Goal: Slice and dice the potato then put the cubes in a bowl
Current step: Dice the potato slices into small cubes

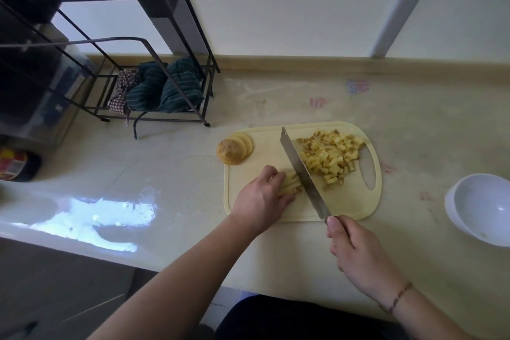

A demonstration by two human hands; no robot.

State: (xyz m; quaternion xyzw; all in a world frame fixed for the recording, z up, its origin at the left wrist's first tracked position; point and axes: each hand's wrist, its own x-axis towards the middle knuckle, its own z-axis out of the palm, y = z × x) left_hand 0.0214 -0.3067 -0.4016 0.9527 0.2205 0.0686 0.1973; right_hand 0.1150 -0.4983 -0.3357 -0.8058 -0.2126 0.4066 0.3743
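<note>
The potato sticks (290, 184) lie on the cutting board (256, 210), side by side under the left hand (260, 197). Their long way runs from that hand toward the knife (303, 174), pointing right and a bit up. The left hand's fingers curl over them and press them down. The right hand (358, 254) is wrapped around the knife handle. The blade crosses the free ends of the sticks, so the next chop likely makes cubes. A pile of cubes (329, 156) sits just past the blade. The white bowl (485, 208) waits far right on the table (165, 163).

No text can be read; the label on the jar (15, 164) at far left is blurred.
</note>
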